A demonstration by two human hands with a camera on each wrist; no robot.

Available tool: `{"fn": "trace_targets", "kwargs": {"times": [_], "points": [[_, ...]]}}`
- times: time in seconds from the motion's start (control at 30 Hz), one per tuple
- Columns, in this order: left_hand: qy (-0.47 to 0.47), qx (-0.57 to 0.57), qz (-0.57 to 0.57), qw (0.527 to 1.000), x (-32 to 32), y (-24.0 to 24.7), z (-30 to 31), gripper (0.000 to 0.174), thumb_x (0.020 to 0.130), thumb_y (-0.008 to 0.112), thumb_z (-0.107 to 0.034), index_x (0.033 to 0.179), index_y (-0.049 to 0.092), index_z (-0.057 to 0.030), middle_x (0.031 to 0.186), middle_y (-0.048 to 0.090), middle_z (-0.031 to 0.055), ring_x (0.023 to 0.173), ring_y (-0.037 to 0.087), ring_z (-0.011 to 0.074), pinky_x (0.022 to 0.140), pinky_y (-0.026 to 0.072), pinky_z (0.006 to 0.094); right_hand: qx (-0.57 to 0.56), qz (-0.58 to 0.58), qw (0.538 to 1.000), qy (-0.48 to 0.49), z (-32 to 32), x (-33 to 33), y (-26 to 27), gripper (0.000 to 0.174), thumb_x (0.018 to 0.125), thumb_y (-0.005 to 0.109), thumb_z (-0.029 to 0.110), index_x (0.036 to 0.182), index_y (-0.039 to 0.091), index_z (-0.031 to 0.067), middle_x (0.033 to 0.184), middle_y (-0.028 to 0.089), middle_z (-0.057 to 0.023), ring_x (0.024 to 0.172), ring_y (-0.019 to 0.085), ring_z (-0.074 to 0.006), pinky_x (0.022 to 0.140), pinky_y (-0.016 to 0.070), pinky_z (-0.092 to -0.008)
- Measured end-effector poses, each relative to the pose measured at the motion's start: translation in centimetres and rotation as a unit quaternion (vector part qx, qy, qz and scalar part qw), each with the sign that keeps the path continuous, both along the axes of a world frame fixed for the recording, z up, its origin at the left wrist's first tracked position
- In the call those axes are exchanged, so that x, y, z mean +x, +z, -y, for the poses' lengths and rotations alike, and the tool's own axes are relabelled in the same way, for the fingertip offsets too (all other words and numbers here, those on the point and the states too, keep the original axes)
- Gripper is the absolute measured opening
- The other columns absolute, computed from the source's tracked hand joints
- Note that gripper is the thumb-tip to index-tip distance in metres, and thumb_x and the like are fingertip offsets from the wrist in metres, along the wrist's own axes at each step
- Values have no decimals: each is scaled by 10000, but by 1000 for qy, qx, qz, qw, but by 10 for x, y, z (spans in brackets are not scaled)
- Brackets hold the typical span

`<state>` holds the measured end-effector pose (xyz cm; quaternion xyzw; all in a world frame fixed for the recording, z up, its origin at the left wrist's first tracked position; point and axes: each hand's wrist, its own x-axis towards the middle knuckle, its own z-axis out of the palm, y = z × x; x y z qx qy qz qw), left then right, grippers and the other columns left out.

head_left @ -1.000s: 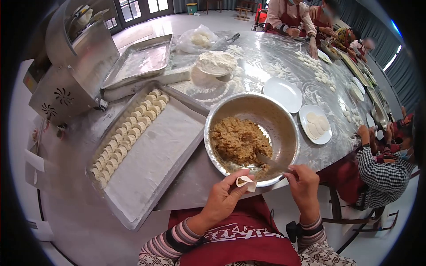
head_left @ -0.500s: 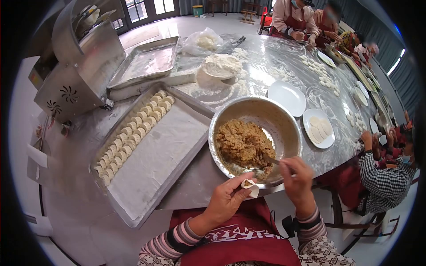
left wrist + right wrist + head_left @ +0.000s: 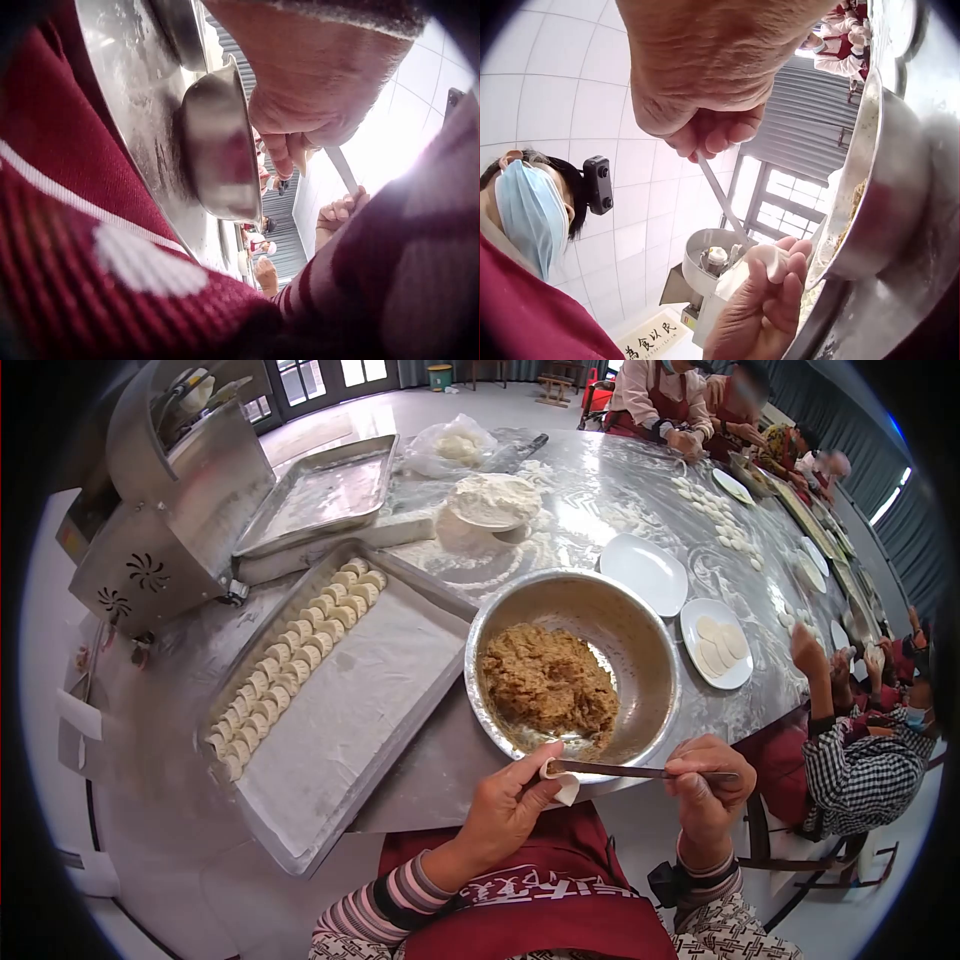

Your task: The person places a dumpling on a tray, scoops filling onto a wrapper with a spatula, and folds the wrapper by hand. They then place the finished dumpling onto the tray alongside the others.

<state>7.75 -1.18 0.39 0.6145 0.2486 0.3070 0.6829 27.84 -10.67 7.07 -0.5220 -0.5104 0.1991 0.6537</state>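
Note:
In the head view my left hand [image 3: 497, 810] pinches a folded dumpling wrapper [image 3: 564, 788] at the near rim of a steel bowl [image 3: 643, 690]. My right hand [image 3: 712, 790] grips a thin flat metal spatula [image 3: 630, 771]. The spatula's far end is at the mouth of the wrapper, partly hidden by it. From the right wrist view, the same spatula [image 3: 721, 191] runs down to the wrapper [image 3: 771, 262] between my left fingers and thumb. Brown minced filling [image 3: 550, 685] is heaped inside the bowl.
Left of the bowl, a paper-lined tray [image 3: 370, 700] bears rows of shaped dumplings [image 3: 310, 635]. Round wrappers lie on a white plate [image 3: 740, 672] to the right, near another plate [image 3: 645, 575]. Flour [image 3: 495, 498] is piled behind; a metal machine [image 3: 170, 530] stands far left. Several people work along the table.
My right hand first held the spatula low at the bowl's right, then dipped it into the filling. Now it has drawn back, with the spatula's end at the wrapper. My left hand stayed nearly still.

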Motion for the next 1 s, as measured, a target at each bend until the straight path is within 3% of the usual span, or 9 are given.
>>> {"fn": "trace_targets", "kwargs": {"times": [0.47,0.53,0.57,0.63,0.73,0.83,0.87,0.93,1.0], "points": [[1,-2,10,1000,1,-6,0,393,974,503,-168,1317,468,20,1152,632,117,991,602,138,863,513,262,-24,96,994,40,-2,5,-2,114,804,684,87,828,688,-24,701,630,-92,588,572,-147,533,431,-246],[1,7,4,1000,1,-4,0,395,975,504,-175,1315,470,21,1140,639,112,988,603,133,855,511,256,-106,-118,987,26,-1,0,-10,127,857,626,94,868,669,-25,695,625,-85,556,564,-138,515,447,-263],[8,4,-4,1000,0,0,0,368,970,516,-158,1286,496,28,1110,644,113,974,604,136,846,503,261,-105,-118,987,26,-2,0,-12,127,857,626,94,868,669,-25,695,625,-85,556,564,-138,515,447,-263],[13,3,-12,1000,0,1,-1,341,965,529,-141,1256,521,35,1080,649,115,960,604,139,837,495,265,-187,-335,923,22,-5,0,-17,148,898,569,103,916,639,-26,685,616,-82,534,559,-135,503,469,-284],[7,46,-19,999,-1,-4,-2,374,972,515,-186,1271,496,37,1118,651,106,990,607,128,851,499,252,-166,-466,868,35,-10,3,-26,151,913,556,109,933,621,-26,697,621,-91,548,572,-135,517,488,-295],[-9,1,-1,1000,0,-1,-1,341,980,490,-148,1268,480,33,1143,635,132,1012,617,160,877,499,267,-85,-481,873,12,-13,16,-30,164,926,552,111,954,622,-35,730,634,-93,564,578,-140,552,486,-283],[-6,-22,12,1000,0,0,0,331,982,472,-119,1276,461,33,1169,617,148,1028,618,185,887,504,282,-81,-479,874,7,-16,22,-33,164,926,552,111,954,622,-35,730,634,-93,564,578,-140,552,486,-283],[-8,-44,27,999,1,1,1,324,984,454,-89,1284,442,33,1195,599,165,1044,619,210,897,509,296,-5,-203,972,-119,-22,33,-40,160,932,558,98,993,627,-33,758,646,-89,592,589,-151,604,492,-281],[-7,-44,35,998,1,2,1,337,978,428,-34,1307,408,36,1246,560,183,1077,606,252,922,510,328,2,-84,984,-159,-31,36,-41,120,891,598,44,978,656,-16,781,656,-100,639,601,-173,631,486,-276]]}}
